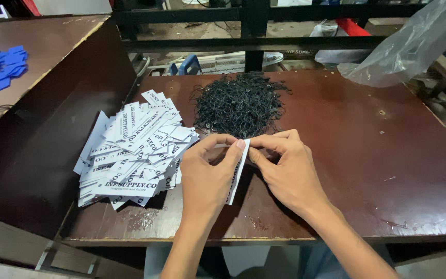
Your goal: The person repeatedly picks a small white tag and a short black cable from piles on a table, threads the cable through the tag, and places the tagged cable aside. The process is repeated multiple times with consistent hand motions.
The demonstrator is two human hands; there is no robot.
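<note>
Left hand and right hand pinch 1 white tag edge-on, steadying its top; string pile lies beyond.

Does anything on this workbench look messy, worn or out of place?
The brown table has chipped, flaking finish along its near edge. The white tags lie in a loose, fanned heap, not stacked. Otherwise nothing stands out.

Both forearms bare, rising from lower edge, converging toward middle. Left hand back up, wrist straight, fingers curled, thumb and forefinger tips pressed in pinch. Right hand back up, angled inward toward left hand, fingers bent, tips pinched. Fingertips of both hands meet, touching. Hands level with each other, close together.
</note>
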